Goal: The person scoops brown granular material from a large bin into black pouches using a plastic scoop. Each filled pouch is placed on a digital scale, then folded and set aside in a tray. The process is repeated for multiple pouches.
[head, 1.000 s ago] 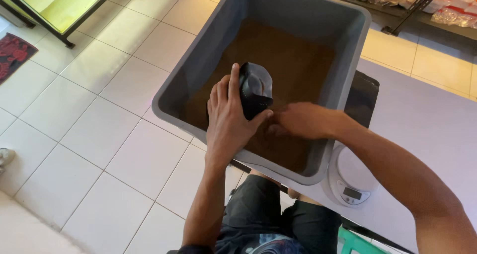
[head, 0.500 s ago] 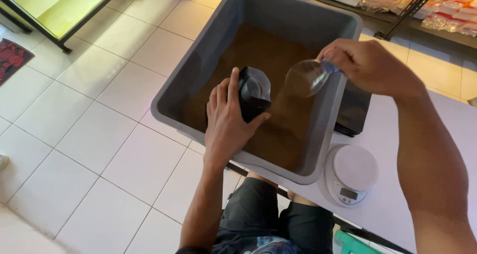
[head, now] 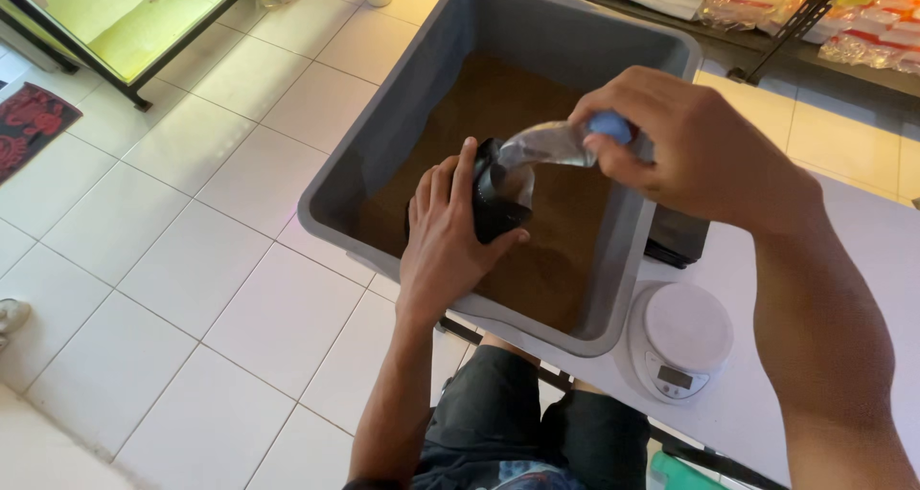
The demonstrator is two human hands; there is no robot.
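A large grey tub [head: 613,279] holds brown powder [head: 498,126]. My left hand [head: 446,236] grips a small black pouch [head: 498,203] held open inside the tub. My right hand [head: 685,145] holds a clear plastic scoop [head: 546,145] by its blue handle, tipped down so its mouth meets the pouch opening.
A small white digital scale [head: 680,341] sits on the white table [head: 862,231] to the right of the tub. A dark flat object [head: 680,236] lies behind the scale. Tiled floor [head: 144,241] spreads to the left; shelves with packed goods [head: 767,1] stand at the back.
My right hand rose out of the powder with the filled scoop, then swung left and tilted it onto the pouch mouth. My left hand kept the pouch in place.
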